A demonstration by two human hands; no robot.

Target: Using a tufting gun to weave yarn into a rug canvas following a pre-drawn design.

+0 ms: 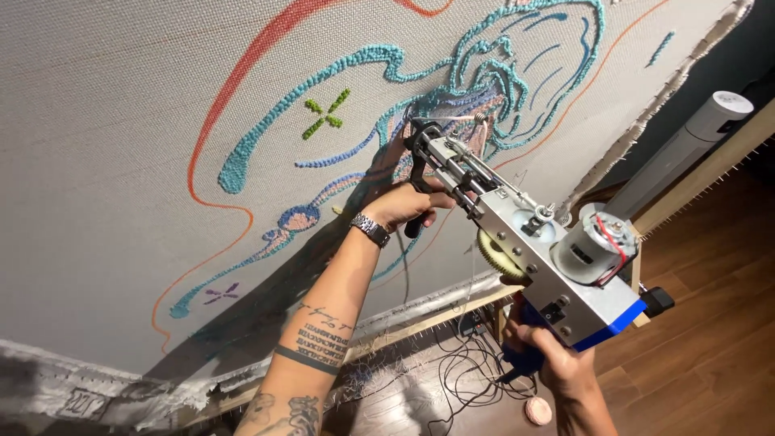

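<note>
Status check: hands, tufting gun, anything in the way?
Left hand shut on tufting gun front handle. Right hand shut on blue rear grip. Gun tip against stretched cloth at teal yarn outline. Nothing blocking.

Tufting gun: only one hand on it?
No: the left hand grips the tufting gun's black front handle, and the right hand holds its blue rear grip.
</note>
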